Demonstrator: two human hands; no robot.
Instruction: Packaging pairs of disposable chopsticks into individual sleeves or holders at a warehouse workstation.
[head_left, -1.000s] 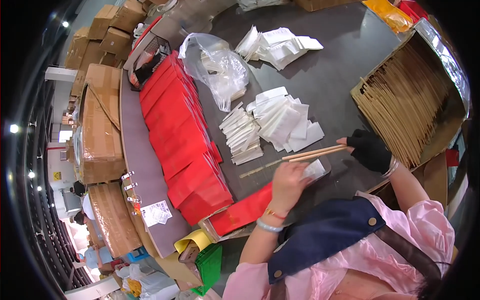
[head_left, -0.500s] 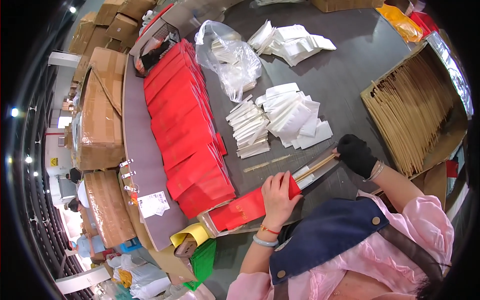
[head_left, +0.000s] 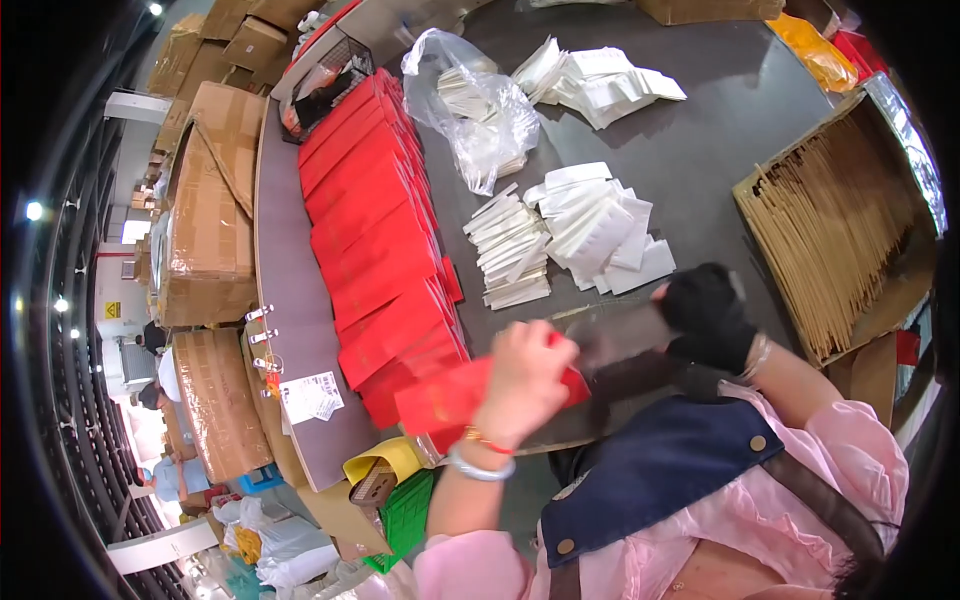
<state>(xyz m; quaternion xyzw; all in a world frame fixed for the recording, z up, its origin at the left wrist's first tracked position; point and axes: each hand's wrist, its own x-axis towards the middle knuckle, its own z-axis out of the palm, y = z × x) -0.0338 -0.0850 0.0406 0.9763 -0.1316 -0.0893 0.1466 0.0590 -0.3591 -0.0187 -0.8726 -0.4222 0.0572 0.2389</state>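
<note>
My left hand [head_left: 530, 375], bare with a red cord and a pale bangle at the wrist, has its fingers closed on a red paper sleeve [head_left: 430, 402] near the table's front edge. The sleeve's open end lies under and just right of the fingers. My right hand [head_left: 705, 310], in a black glove with bare fingertips, is smeared by motion, so its grip is unclear. It is at the right end of a smooth grey strip [head_left: 625, 335] that stretches between both hands. No chopsticks show between the hands.
Overlapping red sleeves [head_left: 375, 220] form a long row on the left. White paper packets [head_left: 590, 215] lie mid-table, beside a clear plastic bag [head_left: 470, 110] of more packets. An open carton [head_left: 745, 190] of chopsticks [head_left: 830, 240] stands at right. A green basket [head_left: 408, 520] is below the edge.
My left hand has moved left and down with the red sleeve, lifting it away from the strip. The chopsticks at my right hand have gone from sight. My right hand has shifted slightly.
</note>
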